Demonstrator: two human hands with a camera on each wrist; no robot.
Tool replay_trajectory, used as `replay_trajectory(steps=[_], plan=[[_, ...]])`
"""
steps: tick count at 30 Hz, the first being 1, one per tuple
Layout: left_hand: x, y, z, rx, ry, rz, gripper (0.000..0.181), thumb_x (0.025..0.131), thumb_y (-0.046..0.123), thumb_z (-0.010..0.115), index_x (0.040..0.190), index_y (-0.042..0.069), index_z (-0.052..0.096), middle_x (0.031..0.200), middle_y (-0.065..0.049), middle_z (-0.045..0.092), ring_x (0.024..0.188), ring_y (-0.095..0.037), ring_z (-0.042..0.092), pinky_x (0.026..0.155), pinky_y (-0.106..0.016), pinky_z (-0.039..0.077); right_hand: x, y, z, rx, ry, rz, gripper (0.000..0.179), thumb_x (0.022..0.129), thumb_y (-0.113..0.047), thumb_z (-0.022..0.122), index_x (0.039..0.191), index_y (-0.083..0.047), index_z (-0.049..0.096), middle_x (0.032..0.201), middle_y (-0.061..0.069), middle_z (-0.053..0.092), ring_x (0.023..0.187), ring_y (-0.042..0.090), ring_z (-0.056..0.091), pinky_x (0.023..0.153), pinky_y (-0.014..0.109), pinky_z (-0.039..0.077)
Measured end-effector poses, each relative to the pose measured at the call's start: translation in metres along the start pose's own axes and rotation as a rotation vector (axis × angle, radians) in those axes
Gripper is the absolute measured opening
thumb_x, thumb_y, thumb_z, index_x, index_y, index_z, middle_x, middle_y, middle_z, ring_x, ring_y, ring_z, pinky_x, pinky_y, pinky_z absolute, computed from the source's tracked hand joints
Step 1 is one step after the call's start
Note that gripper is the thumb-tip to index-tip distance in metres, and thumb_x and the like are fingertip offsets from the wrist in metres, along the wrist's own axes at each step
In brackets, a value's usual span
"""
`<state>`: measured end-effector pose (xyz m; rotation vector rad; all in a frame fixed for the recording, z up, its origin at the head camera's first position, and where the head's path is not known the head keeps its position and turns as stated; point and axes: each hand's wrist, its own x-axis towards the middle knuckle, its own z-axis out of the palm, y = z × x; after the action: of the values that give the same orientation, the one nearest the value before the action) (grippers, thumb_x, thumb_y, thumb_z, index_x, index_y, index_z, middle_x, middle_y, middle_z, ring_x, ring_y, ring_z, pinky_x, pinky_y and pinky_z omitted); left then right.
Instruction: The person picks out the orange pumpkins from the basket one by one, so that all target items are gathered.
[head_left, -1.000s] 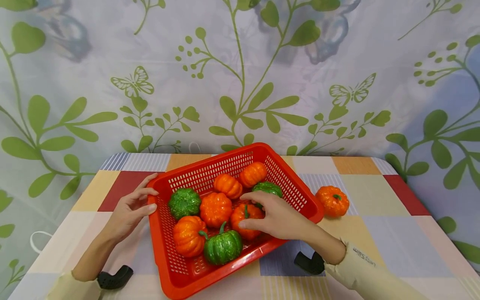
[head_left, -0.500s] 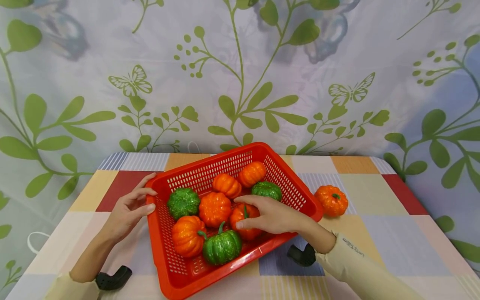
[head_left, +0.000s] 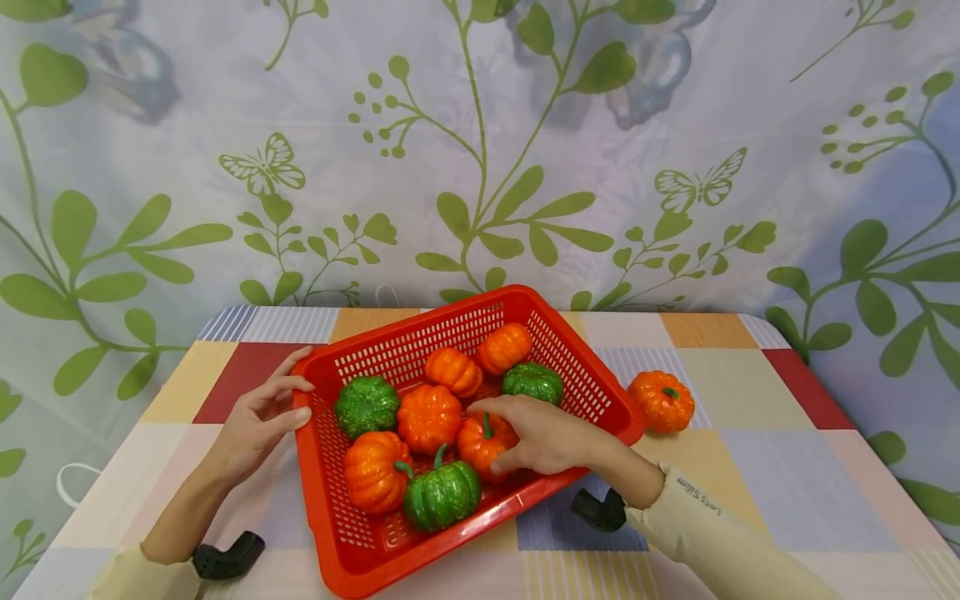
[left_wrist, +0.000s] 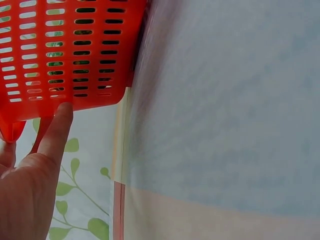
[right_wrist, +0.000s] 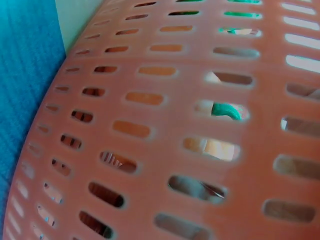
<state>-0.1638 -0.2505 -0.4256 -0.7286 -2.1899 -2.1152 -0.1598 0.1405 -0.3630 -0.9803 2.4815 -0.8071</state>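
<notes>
A red plastic basket (head_left: 420,557) stands slanted on the table, holding several orange and green toy pumpkins. Inside its near right part, my right hand (head_left: 543,433) grips an orange pumpkin (head_left: 480,450), thumb on the near side and index finger across the back; the other fingertips are hidden. Beside it lie a green pumpkin with a curved stem (head_left: 442,497) and a ribbed orange pumpkin (head_left: 430,419). My left hand (head_left: 255,421) rests with fairly straight fingers against the basket's left rim. In the left wrist view, a straight finger (left_wrist: 59,127) touches the slotted wall.
One orange pumpkin (head_left: 662,402) lies on the checked tablecloth (head_left: 780,475) just right of the basket. A leaf-patterned curtain (head_left: 480,150) hangs behind the table. The right wrist view is filled mostly by the slotted basket wall (right_wrist: 190,112).
My right hand has shifted slightly left, its thumb drawing toward the pumpkin's right near side. The left hand and basket stay essentially where they were.
</notes>
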Motion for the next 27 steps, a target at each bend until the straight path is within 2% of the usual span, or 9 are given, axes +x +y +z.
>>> replay_trajectory(steps=[7, 14, 20, 27], plan=[[-0.0012, 0.0000, 0.0000, -0.012, 0.002, -0.004, 0.027, 0.094, -0.010, 0.049, 0.119, -0.003, 0.057, 0.160, -0.004, 0.024, 0.130, -0.016, 0.042, 0.086, -0.031, 0.055, 0.0010, -0.0026, 0.0009, -0.072, 0.005, 0.019, 0.062, 0.079, -0.018, 0.083, 0.133, -0.004, 0.057, 0.130, 0.007, 0.059, 0.119, 0.028, 0.052, 0.103, 0.046, 0.041], [-0.0013, -0.0006, -0.0007, -0.019, -0.018, -0.006, 0.026, 0.094, -0.011, 0.049, 0.120, -0.007, 0.053, 0.160, -0.006, 0.023, 0.130, -0.016, 0.042, 0.087, -0.029, 0.055, 0.0002, -0.0030, 0.0034, -0.112, 0.028, 0.018, 0.060, 0.076, -0.021, 0.085, 0.129, -0.006, 0.061, 0.121, 0.006, 0.060, 0.111, 0.025, 0.054, 0.097, 0.041, 0.044], [-0.0002, -0.0009, -0.0004, -0.012, -0.011, -0.013, 0.026, 0.094, -0.011, 0.050, 0.119, -0.007, 0.053, 0.160, -0.006, 0.023, 0.130, -0.017, 0.041, 0.087, -0.029, 0.055, -0.0004, -0.0032, 0.0039, -0.111, 0.058, 0.029, 0.058, 0.072, -0.021, 0.087, 0.124, -0.008, 0.064, 0.112, 0.004, 0.058, 0.101, 0.021, 0.053, 0.087, 0.037, 0.045], [0.0002, -0.0009, -0.0005, -0.017, -0.015, -0.006, 0.026, 0.094, -0.011, 0.049, 0.119, -0.008, 0.053, 0.160, -0.006, 0.023, 0.130, -0.017, 0.041, 0.086, -0.030, 0.055, -0.0023, -0.0039, 0.0033, -0.069, 0.106, 0.051, 0.056, 0.070, -0.023, 0.085, 0.121, -0.011, 0.066, 0.112, 0.003, 0.057, 0.100, 0.020, 0.053, 0.087, 0.039, 0.045]])
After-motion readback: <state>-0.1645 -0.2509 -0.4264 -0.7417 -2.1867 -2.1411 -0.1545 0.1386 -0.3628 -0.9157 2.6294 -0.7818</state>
